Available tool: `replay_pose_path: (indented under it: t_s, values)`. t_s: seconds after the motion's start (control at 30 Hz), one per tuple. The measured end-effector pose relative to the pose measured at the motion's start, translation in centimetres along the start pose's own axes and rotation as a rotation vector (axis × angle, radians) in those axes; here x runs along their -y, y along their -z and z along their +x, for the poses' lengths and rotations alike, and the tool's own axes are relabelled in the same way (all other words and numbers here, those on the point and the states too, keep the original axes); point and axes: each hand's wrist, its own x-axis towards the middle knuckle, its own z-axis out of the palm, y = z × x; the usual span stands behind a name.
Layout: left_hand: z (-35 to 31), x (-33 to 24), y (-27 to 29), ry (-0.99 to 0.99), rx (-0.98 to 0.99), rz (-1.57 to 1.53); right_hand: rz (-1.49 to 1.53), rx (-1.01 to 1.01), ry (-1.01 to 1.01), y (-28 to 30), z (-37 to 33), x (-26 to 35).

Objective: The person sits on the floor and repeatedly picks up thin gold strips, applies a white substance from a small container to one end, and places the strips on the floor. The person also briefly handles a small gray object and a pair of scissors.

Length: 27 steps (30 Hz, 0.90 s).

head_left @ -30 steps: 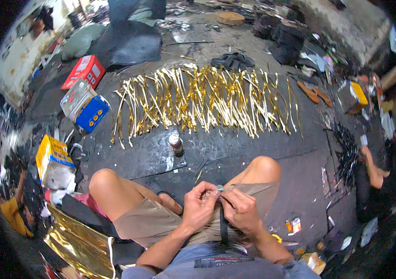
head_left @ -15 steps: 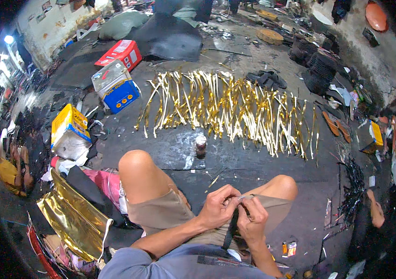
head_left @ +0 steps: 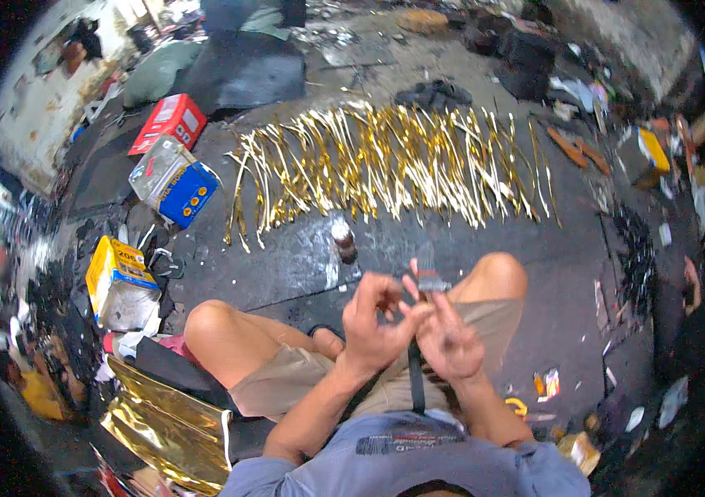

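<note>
My left hand (head_left: 375, 323) is raised over my lap with its thumb and forefinger pinched. Close against its fingertips, my right hand (head_left: 452, 341) is partly closed, its fingers blurred by motion. Whatever they pinch is too small and smeared to name. A narrow black strip (head_left: 416, 381) hangs below the hands toward my shirt; I cannot tell whether either hand grips it. Beyond my knees, a wide row of gold and white strips (head_left: 361, 166) lies across the dark floor mat. A small dark jar (head_left: 343, 242) with a whitish top stands in front of the row.
On the left are a red box (head_left: 169, 124), a blue-and-grey tin (head_left: 177, 192) and a yellow-and-white tin (head_left: 123, 282). Shiny gold sheet (head_left: 166, 418) lies by my left leg. To my right are an orange lighter (head_left: 540, 384), yellow scissor handles (head_left: 516, 407) and brown sandals (head_left: 576, 151).
Both hands have risen away from my lap, still close together, and the right fingers have spread somewhat. My view has shifted, and my left knee sits farther left and lower.
</note>
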Motion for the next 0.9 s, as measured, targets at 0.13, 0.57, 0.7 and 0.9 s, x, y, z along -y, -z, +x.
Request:
replay_pose_path:
  t_s: [0.13, 0.57, 0.7, 0.9]
  values:
    - [0.6, 0.8, 0.3, 0.093, 0.28, 0.172, 0.278, 0.005, 0.015, -0.6, -0.1, -1.1]
    - [0.4, -0.1, -1.0, -0.307, 0.586, 0.064, 0.099, 0.085, 0.078, -2.7, -1.2, 2.3]
    - [0.6, 0.2, -1.8, -0.233, 0.49, 0.056, -0.402, -0.08, 0.099, -1.6, -1.4, 2.6]
    - [0.9, -2.8, -2.2, 0.049, 0.522, 0.329, -1.69, -0.2, 0.235, -1.4, -2.8, 5.4]
